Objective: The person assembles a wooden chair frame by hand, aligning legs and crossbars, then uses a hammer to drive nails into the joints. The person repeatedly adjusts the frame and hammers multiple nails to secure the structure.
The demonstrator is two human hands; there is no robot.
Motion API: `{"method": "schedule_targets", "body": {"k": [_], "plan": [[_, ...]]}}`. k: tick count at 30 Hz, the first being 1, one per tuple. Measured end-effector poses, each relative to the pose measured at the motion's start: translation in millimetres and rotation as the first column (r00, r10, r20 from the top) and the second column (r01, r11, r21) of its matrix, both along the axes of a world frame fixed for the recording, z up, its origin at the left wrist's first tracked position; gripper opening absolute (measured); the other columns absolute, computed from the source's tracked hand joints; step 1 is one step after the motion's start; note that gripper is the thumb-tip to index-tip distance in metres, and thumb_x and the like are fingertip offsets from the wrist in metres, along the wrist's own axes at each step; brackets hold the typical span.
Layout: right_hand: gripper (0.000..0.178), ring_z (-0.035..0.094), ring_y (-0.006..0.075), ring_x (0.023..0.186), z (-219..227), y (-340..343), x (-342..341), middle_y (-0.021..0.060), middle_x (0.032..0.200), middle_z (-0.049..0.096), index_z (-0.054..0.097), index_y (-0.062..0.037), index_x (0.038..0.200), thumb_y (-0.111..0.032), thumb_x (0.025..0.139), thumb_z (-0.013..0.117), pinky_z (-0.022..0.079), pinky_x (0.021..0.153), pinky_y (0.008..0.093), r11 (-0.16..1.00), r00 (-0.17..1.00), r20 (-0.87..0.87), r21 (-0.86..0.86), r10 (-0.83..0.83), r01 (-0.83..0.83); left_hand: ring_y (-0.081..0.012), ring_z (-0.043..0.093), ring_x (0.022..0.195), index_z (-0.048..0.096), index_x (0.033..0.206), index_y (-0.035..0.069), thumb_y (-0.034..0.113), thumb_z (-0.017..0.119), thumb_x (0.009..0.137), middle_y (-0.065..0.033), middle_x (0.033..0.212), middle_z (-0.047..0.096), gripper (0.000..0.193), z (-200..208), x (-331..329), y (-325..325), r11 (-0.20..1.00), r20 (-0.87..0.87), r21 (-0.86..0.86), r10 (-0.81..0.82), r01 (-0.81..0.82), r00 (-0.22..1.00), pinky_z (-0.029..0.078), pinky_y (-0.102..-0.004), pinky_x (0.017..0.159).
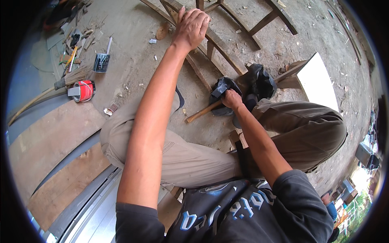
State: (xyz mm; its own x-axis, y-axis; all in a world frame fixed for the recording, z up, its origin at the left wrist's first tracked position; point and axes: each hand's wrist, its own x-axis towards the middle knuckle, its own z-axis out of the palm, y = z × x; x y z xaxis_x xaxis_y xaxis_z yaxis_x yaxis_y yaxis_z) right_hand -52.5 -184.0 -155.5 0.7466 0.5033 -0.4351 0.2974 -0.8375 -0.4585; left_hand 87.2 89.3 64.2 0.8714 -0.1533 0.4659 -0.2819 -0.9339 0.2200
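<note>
A dark wooden chair-like frame (pixel 225 52) lies on the concrete floor ahead of me, its long rails and legs slanting across the top of the view. Over one of its upper rails, my left hand (pixel 192 27) is closed, with the arm stretched far forward. Between my feet sits a crumpled black plastic bag (pixel 224 87). My right hand (pixel 232 99) is closed in a fist at its opening; whatever is inside the fingers is hidden. A wooden handle (pixel 204 112) sticks out beside the bag, below that hand. Another black bundle (pixel 260 79) lies just right.
To the left stand a red paint can (pixel 84 90), a dark paint-streaked can (pixel 101 62) with a stick, and a straw broom (pixel 75 77). Wooden boards (pixel 56 137) lie nearer. A white-topped wooden piece (pixel 318 81) stands at right. Wood scraps litter the floor.
</note>
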Motion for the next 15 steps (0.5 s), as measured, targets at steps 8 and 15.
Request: {"method": "schedule_targets", "body": {"k": [8,15], "plan": [[0.042,0.067,0.0367,0.096,23.8,20.7,-6.0,0.0206,0.104,0.065,0.068,-0.0035,0.1,-0.041,0.084,0.061,0.054,0.08,0.0494,0.983,1.0,-0.02,-0.185,0.015,-0.018,-0.0259,0.048,0.124,0.058,0.108,0.011,0.033,0.03,0.103,-0.0072,0.117,0.059,0.036,2.4,-0.1,1.0,1.0,-0.028,-0.015,0.003,-0.003,1.0,0.018,-0.0537,0.116],[0.042,0.067,0.0334,0.095,3.1,16.7,-11.6,0.0172,0.1,0.068,0.068,-0.0056,0.1,-0.044,0.084,0.064,0.052,0.078,0.0464,0.97,0.999,0.041,-0.244,0.029,-0.018,-0.0263,0.046,0.126,0.056,0.109,0.011,0.034,0.028,0.103,-0.0083,0.119,0.057,0.037,9.8,0.6,-5.0,1.0,-0.063,-0.02,0.003,-0.004,0.998,0.016,-0.0534,0.117]]}}
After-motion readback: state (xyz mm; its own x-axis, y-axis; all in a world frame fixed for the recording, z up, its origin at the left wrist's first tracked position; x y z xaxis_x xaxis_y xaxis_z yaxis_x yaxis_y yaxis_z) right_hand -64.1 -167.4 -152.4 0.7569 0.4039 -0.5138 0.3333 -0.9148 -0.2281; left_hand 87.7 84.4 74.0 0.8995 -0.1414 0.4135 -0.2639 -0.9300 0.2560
